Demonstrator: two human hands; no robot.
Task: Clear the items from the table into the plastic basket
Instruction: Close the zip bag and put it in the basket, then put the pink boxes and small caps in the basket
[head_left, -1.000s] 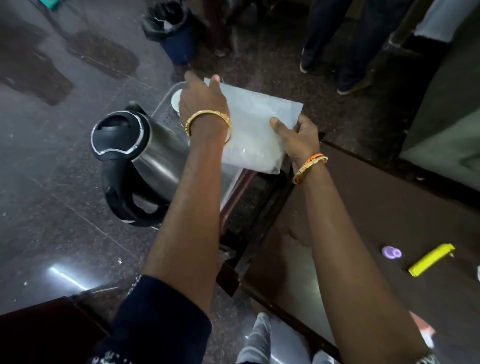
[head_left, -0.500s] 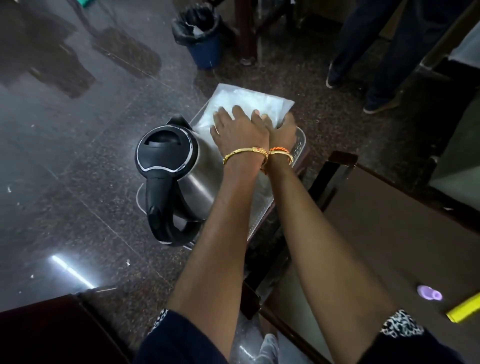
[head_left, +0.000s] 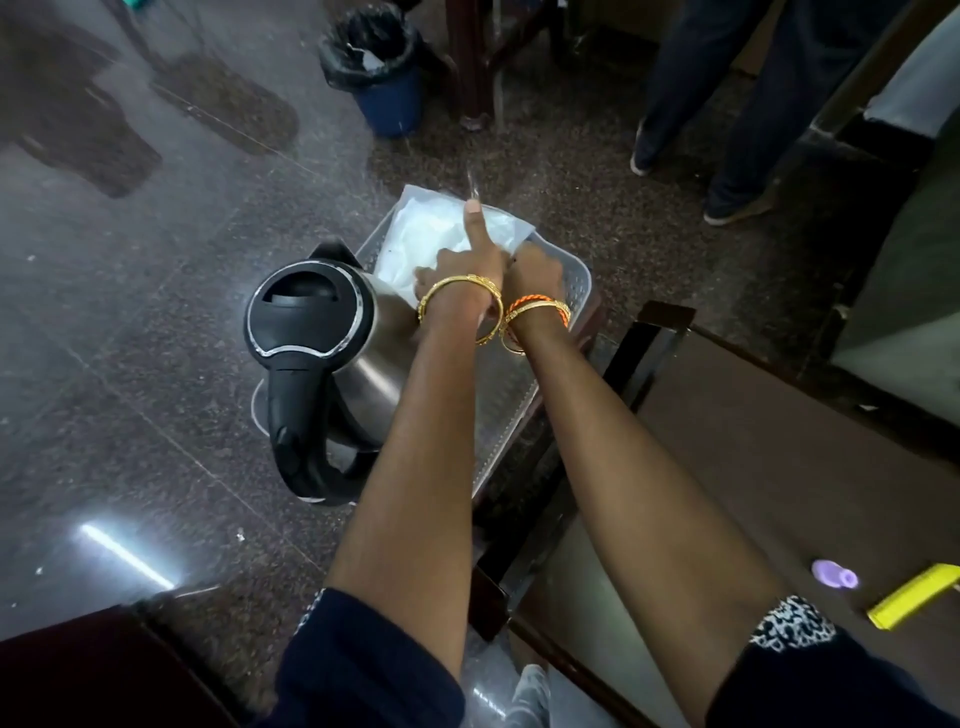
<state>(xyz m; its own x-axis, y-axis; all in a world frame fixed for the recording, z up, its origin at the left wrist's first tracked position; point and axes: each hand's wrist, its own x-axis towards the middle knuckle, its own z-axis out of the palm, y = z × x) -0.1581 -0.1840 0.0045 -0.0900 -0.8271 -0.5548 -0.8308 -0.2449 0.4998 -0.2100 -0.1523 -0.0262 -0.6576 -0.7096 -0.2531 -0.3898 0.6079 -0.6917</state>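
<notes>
A perforated clear plastic basket (head_left: 574, 283) sits on a low stand left of the brown table (head_left: 779, 441). A steel kettle with a black lid and handle (head_left: 311, 332) stands in its near-left end. A white plastic bag (head_left: 431, 234) lies in the far end. My left hand (head_left: 465, 262) rests on the bag, fingers curled into it, one digit pointing up. My right hand (head_left: 535, 270) is beside it, knuckles up, fingers curled down over the bag's right edge, tips hidden. A small purple item (head_left: 834, 574) and a yellow bar (head_left: 914, 603) lie on the table.
A blue bin with a black liner (head_left: 379, 67) stands on the dark stone floor beyond the basket. A person's legs and shoes (head_left: 727, 156) are at the far right. A dark wooden furniture edge (head_left: 104, 675) is at the bottom left.
The bag went from held up in the air down into the basket's far end. Both hands followed it down and changed from pressing flat on it to curled at its near edge.
</notes>
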